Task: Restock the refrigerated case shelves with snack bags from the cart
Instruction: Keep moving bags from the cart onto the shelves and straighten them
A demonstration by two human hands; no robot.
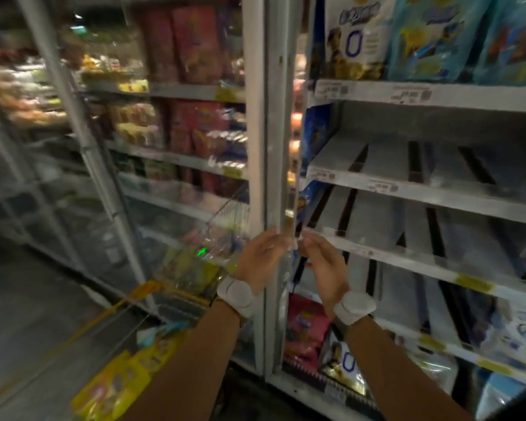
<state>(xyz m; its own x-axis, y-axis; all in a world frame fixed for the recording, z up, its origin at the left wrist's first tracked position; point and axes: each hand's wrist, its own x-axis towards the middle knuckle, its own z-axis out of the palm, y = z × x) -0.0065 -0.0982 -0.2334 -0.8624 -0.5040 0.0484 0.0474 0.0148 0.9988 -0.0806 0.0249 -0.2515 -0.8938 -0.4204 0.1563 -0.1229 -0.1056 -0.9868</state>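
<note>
Both hands on the door edge (pixel 290 165), the landmark for this entry. My left hand (pixel 263 256) lies on its left face, fingers fairly straight, touching the glass; grasping nothing as far as I can tell. My right hand (pixel 322 262) is at its right side, fingertips curled in toward the edge; blur hides whether they pinch it or only touch, so that grip I cannot tell.

Risks from here, as I judge them:
- Door may swing back once let go, catching fingers or shutting off access. Cause: both hands sit right at the closing edge.
- No free hand to fetch stock while both are on the door.
- Frame is motion-blurred; a hasty reach could knock bags off the lower rows.

Task items relative to the door edge: yellow bags (pixel 113 387) in the cart (pixel 128 299) lie low and left of it, well apart from both hands. Bare shelves (pixel 438 192) lie right of it, near my right hand. Blue bags (pixel 438 38) fill the top row, up right. A red bag (pixel 307 326) sits just below my right wrist.
</note>
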